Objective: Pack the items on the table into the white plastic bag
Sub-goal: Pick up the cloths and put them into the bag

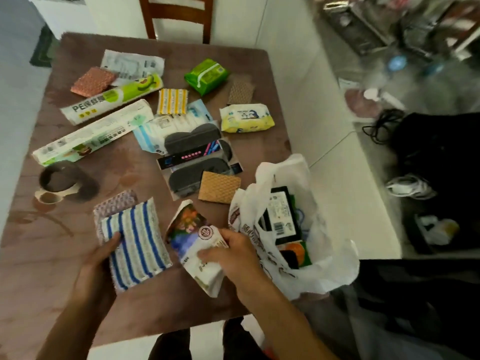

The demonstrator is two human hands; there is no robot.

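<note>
Right hand (233, 253) grip holds white pouch (197, 245); left hand (104, 253) grips striped cloth (137, 242).

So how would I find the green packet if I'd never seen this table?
Start at the wooden chair behind the brown table. Just in front of it, slightly right, lies the green packet. It is the only bright green soft pack, with a white strip across it.
</note>
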